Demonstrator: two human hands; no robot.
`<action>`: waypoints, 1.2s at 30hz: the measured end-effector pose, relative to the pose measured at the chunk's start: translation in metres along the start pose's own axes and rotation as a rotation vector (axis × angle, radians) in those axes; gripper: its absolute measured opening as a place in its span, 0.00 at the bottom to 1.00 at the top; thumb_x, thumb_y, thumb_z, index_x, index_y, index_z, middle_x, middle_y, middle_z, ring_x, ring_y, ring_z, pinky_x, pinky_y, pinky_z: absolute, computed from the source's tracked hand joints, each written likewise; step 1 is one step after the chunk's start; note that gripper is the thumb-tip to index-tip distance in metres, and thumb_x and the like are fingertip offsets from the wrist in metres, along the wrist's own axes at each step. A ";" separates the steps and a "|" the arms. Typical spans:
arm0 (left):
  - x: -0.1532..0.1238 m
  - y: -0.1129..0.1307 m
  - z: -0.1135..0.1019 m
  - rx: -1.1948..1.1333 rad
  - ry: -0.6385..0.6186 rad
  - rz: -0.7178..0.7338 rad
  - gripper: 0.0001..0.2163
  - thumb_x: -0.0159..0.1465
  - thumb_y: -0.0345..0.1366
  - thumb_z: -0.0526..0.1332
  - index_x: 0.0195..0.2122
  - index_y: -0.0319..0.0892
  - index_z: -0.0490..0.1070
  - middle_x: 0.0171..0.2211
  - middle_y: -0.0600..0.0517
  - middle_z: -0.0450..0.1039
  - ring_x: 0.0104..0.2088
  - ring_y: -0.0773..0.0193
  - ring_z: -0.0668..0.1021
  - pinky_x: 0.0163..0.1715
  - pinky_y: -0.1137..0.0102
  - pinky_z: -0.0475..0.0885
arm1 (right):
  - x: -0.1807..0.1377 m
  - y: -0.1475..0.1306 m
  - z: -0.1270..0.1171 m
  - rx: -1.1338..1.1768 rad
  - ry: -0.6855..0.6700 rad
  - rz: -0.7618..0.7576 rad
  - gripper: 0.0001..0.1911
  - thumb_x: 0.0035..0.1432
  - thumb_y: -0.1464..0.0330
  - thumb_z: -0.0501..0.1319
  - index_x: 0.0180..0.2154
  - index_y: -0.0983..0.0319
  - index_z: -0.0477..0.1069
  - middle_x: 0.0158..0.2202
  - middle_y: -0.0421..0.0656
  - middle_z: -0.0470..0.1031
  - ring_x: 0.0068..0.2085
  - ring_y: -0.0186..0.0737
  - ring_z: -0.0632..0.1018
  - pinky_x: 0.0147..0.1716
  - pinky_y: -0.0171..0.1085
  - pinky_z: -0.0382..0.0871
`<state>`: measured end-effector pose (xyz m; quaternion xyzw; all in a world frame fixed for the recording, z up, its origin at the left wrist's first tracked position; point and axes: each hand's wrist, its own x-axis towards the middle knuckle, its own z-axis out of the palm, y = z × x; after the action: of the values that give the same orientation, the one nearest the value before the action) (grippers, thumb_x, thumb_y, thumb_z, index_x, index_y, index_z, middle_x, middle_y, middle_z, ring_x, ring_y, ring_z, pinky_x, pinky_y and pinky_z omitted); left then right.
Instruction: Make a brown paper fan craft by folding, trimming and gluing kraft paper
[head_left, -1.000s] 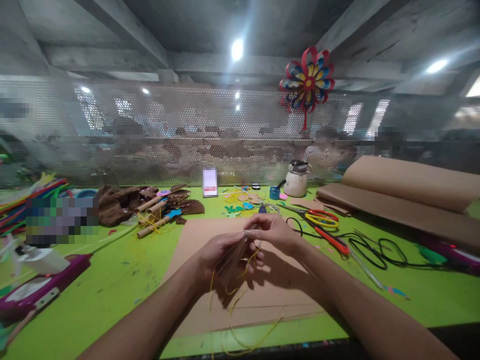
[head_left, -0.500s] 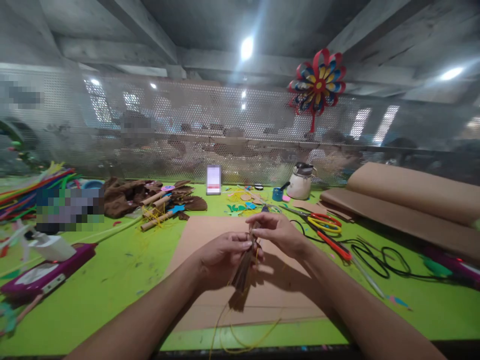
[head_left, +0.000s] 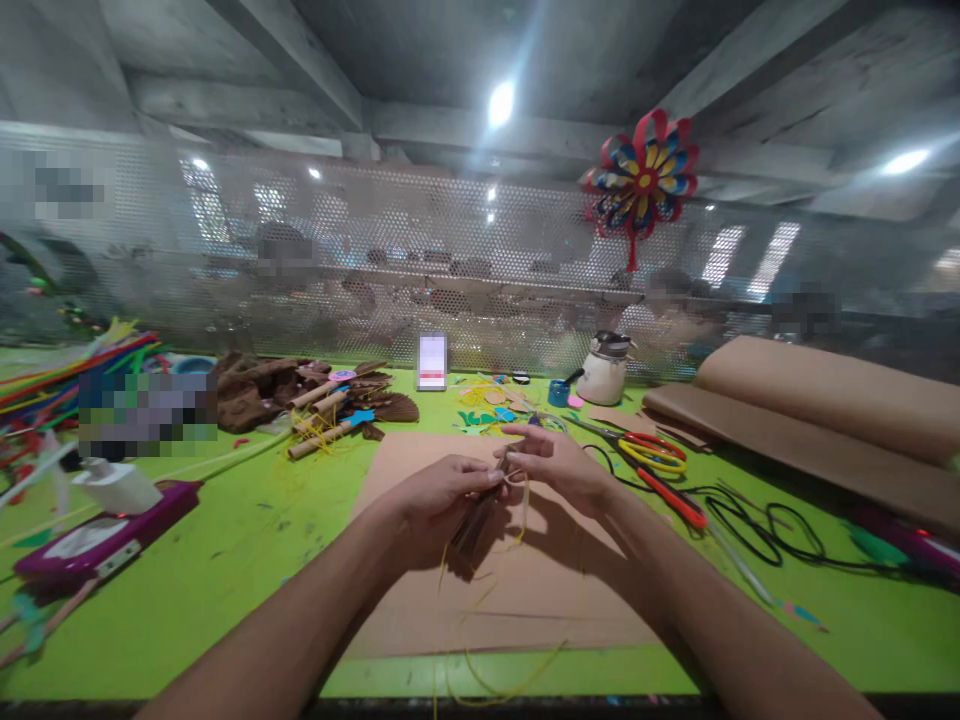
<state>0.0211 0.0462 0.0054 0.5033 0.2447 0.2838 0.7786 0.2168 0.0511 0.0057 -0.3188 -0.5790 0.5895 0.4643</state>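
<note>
A folded bundle of dark brown pleated paper [head_left: 474,532] is pinched in my left hand [head_left: 442,497], its loose end pointing down toward me. My right hand [head_left: 559,465] meets the left at the bundle's upper end, thumb and index finger closed on a thin yellow string [head_left: 524,505]. The string loops beside the bundle and trails down to the table edge. Under both hands lies a flat sheet of brown card [head_left: 405,615]. How the string runs round the bundle is hidden by the fingers.
Scissors [head_left: 664,490] and a black cable [head_left: 757,530] lie at right, before rolled brown paper [head_left: 817,400]. A white jug [head_left: 602,372] and a phone [head_left: 432,362] stand behind. Paper tubes [head_left: 319,440] and a purple power strip [head_left: 161,510] are at left.
The brown bundle has tilted and drawn closer under my left hand, so less of it shows. The yellow string now forms a loop by my right fingers. The view has shifted slightly.
</note>
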 end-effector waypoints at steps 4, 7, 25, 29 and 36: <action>0.003 0.004 -0.006 0.036 0.099 0.068 0.06 0.58 0.33 0.65 0.30 0.34 0.75 0.30 0.43 0.74 0.27 0.64 0.75 0.30 0.71 0.70 | 0.001 -0.003 -0.007 0.083 0.026 0.064 0.26 0.49 0.61 0.69 0.49 0.63 0.70 0.36 0.48 0.79 0.30 0.36 0.79 0.35 0.39 0.73; 0.005 0.008 -0.012 0.049 0.143 0.120 0.05 0.59 0.32 0.64 0.29 0.34 0.74 0.28 0.44 0.74 0.27 0.65 0.75 0.29 0.73 0.71 | 0.000 -0.005 -0.007 0.107 0.032 0.108 0.22 0.50 0.61 0.69 0.44 0.65 0.72 0.30 0.47 0.79 0.20 0.30 0.73 0.26 0.35 0.71; 0.012 0.014 -0.033 0.021 0.496 0.298 0.08 0.60 0.31 0.62 0.26 0.40 0.63 0.18 0.55 0.68 0.17 0.73 0.70 0.16 0.80 0.64 | -0.017 -0.063 -0.051 0.220 0.387 -0.301 0.09 0.53 0.64 0.64 0.36 0.62 0.76 0.25 0.40 0.75 0.27 0.33 0.73 0.33 0.34 0.72; 0.010 0.014 -0.031 0.051 0.437 0.271 0.07 0.56 0.33 0.65 0.31 0.39 0.68 0.18 0.56 0.67 0.16 0.74 0.68 0.15 0.81 0.61 | -0.018 -0.068 -0.057 0.201 0.332 -0.383 0.11 0.52 0.63 0.65 0.39 0.59 0.75 0.37 0.42 0.78 0.27 0.31 0.73 0.38 0.37 0.72; 0.003 0.019 -0.020 0.046 0.353 0.259 0.10 0.62 0.40 0.59 0.38 0.39 0.71 0.20 0.53 0.69 0.17 0.72 0.70 0.16 0.79 0.63 | -0.004 -0.051 -0.089 -0.423 0.876 -0.544 0.20 0.47 0.59 0.62 0.41 0.62 0.74 0.45 0.50 0.77 0.44 0.48 0.77 0.46 0.49 0.68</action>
<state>0.0064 0.0677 0.0147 0.4908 0.3169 0.4594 0.6691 0.3086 0.0763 0.0435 -0.4591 -0.4989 0.1316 0.7232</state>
